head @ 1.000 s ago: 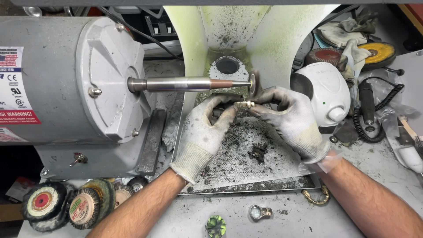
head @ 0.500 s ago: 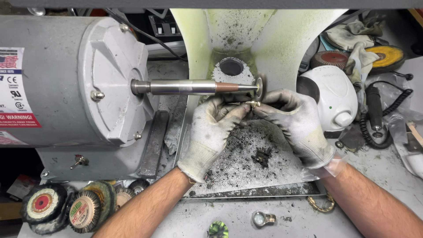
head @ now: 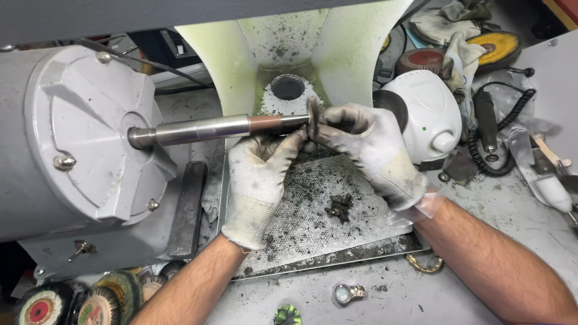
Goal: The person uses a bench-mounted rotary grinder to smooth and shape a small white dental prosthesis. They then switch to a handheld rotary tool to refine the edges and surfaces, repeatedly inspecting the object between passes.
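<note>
A grey polishing motor (head: 78,138) fills the left side, and its steel spindle (head: 205,129) reaches right to a small thin wheel (head: 313,117). Both my hands wear dirty white gloves. My left hand (head: 265,174) comes up from below with its fingertips pinched just under the wheel. My right hand (head: 373,150) meets it from the right, fingers closed at the same spot. Between them they grip a small metal piece, pressed against the wheel and almost wholly hidden by the fingers.
A pale green dust hood (head: 289,48) stands behind the wheel, over a gritty mesh tray (head: 313,241) with dark scraps (head: 340,206). A white rounded unit (head: 424,111), corded handpiece (head: 484,120) and yellow buff (head: 497,45) lie right. Buffing wheels (head: 60,304), a ring (head: 346,293) and a gold chain (head: 424,263) lie near.
Both hands have lifted the small piece from just below the spindle end up against the wheel. The fingers have closed in tighter, and the piece is less visible.
</note>
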